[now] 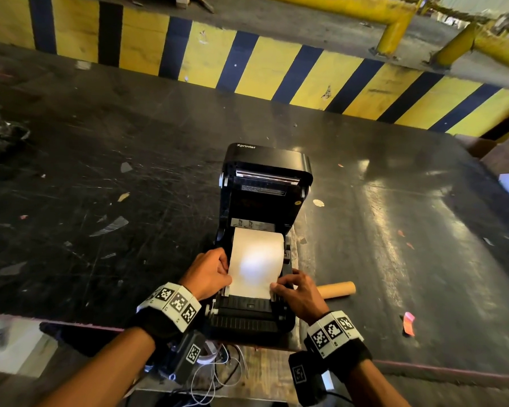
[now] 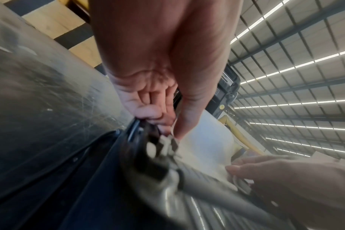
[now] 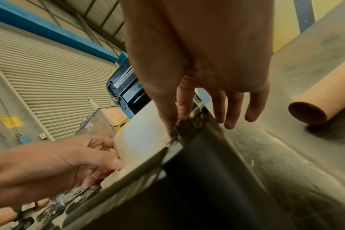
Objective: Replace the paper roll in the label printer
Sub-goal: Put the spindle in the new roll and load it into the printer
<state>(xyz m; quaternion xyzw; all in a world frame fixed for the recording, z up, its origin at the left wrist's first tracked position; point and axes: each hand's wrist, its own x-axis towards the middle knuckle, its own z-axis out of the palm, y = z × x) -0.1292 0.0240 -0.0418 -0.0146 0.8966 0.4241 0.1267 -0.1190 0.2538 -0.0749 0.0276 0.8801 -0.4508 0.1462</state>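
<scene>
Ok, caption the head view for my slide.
Both hands feed white paper through the open label printer.

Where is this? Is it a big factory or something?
Probably a warehouse or loading area. There's a yellow-and-dark striped barrier, yellow steel guard rails, a big roll-up shutter door and a high ribbed roof with strip lights. The label printer sits on a scratched black worktable.

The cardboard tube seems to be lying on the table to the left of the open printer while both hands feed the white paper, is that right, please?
Not quite: the cardboard tube lies on the table to the right of the open printer, just beyond the right hand; the head view shows it. The rest stands: the left hand and the right hand hold the white paper at its edges.
</scene>
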